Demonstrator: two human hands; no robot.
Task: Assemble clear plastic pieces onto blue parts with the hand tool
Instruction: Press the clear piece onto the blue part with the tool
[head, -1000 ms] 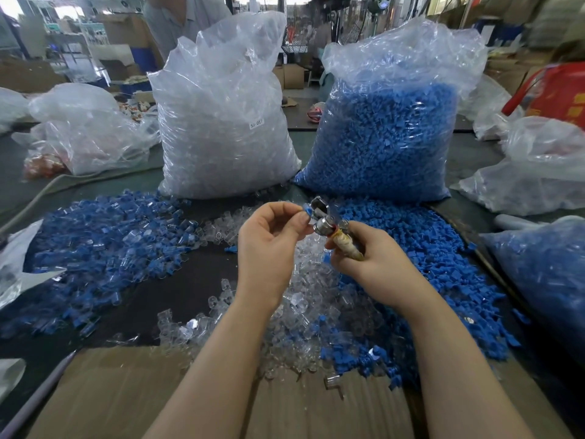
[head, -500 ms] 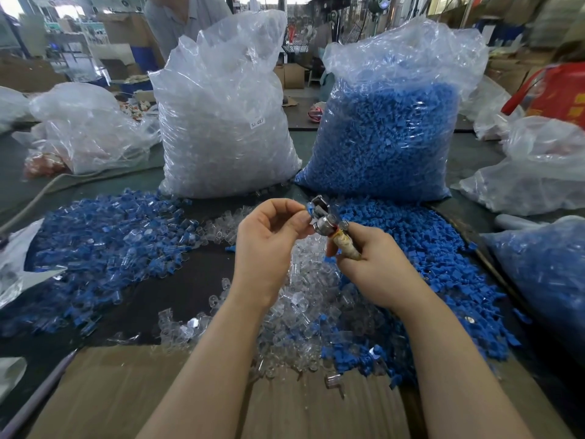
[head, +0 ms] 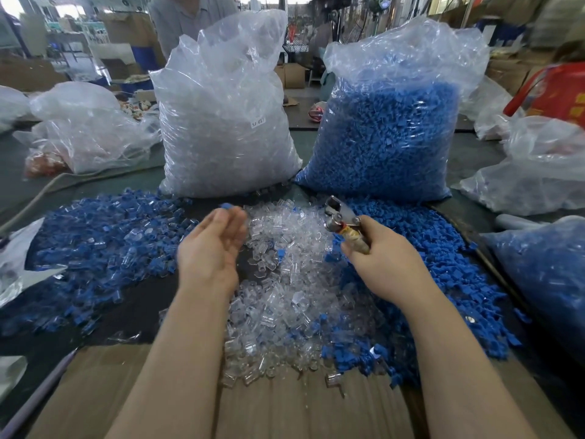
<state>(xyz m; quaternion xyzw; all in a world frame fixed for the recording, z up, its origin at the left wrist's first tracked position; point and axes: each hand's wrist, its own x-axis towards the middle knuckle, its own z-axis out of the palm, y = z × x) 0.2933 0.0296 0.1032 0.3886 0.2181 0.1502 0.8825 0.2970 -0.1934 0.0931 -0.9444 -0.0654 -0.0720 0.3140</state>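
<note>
My left hand [head: 212,248] hovers over the table with its fingers stretched out and blurred. A small blue piece [head: 226,205] sits right at its fingertips; I cannot tell whether it still touches them. My right hand [head: 383,258] grips the hand tool [head: 340,217], whose metal jaws point up and to the left with nothing visible in them. Loose clear plastic pieces [head: 285,280] lie heaped between my hands. Loose blue parts [head: 443,248] are piled to the right. A heap of blue parts with clear pieces on them [head: 95,242] spreads to the left.
A tall bag of clear pieces [head: 224,115] and a tall bag of blue parts [head: 389,122] stand behind the heaps. Another bag with blue parts [head: 544,280] lies at the right. Cardboard [head: 285,407] covers the near edge. Other bags sit far left and right. A person [head: 190,17] stands behind the bags.
My left hand has left the tool's jaws, swung left and opened out, with the blue piece at its fingertips. My right hand with the tool has shifted slightly right.
</note>
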